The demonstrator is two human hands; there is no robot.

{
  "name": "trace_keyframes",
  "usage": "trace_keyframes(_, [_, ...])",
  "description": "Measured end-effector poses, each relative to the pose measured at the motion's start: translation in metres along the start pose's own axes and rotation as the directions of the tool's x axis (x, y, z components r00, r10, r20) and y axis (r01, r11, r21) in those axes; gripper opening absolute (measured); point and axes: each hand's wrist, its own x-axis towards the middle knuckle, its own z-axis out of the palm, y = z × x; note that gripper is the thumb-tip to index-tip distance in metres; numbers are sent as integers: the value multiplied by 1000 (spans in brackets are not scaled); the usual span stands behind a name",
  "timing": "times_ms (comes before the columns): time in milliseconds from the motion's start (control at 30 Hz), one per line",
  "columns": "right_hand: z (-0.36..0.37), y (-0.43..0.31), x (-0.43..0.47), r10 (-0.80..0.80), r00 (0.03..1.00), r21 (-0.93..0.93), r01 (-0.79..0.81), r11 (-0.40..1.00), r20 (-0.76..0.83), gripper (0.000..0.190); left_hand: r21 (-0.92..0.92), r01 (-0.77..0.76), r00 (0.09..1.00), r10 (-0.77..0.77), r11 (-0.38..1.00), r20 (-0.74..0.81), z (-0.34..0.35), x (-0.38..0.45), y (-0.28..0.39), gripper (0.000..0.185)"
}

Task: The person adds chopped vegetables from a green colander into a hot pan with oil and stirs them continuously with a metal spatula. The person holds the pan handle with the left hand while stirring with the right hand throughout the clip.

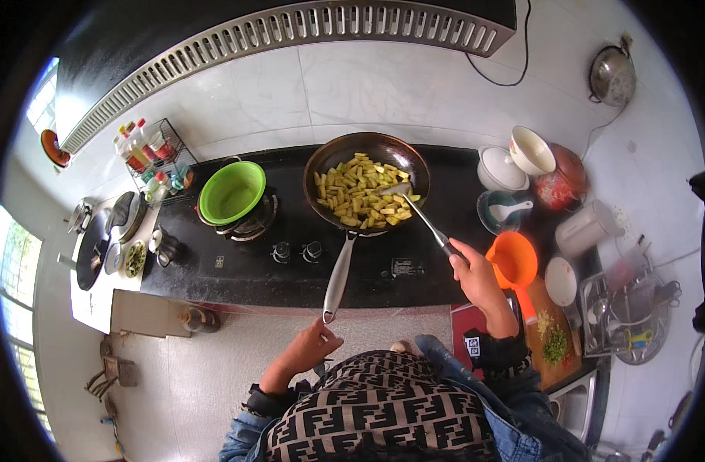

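Note:
My right hand (pixel 477 277) grips the dark handle of a metal spatula (pixel 425 216), whose blade lies among pale yellow-green vegetable strips (pixel 358 187). The strips fill the bottom of a dark wok (pixel 323 156) on the black cooktop (pixel 283 283). The wok's long metal handle points towards me. Just below the handle's end is my left hand (pixel 309 346), fingers loosely bent; whether it touches the handle is not plain. Left of the wok, a green plastic basin (pixel 233 193) sits in a pot over a burner.
An orange ladle (pixel 511 260) lies by a wooden cutting board (pixel 552 375) with chopped greens (pixel 555 346) at the right. Behind are a lidded white pot (pixel 503 168) and a red pot (pixel 560 182). At the left stands a wire rack (pixel 179 144) with bottles; a range hood (pixel 283 29) hangs above.

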Motion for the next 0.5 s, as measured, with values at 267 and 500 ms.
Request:
trace_keyframes(267, [17,1,26,-87,995,-89,82,993,-48,40,106,95,979,-112,990,171,12,-19,-83,39])
trace_keyframes(500, [39,5,77,-297,947,-252,260,932,-120,40,183,209,906,-261,961,333,40,-69,-128,31])
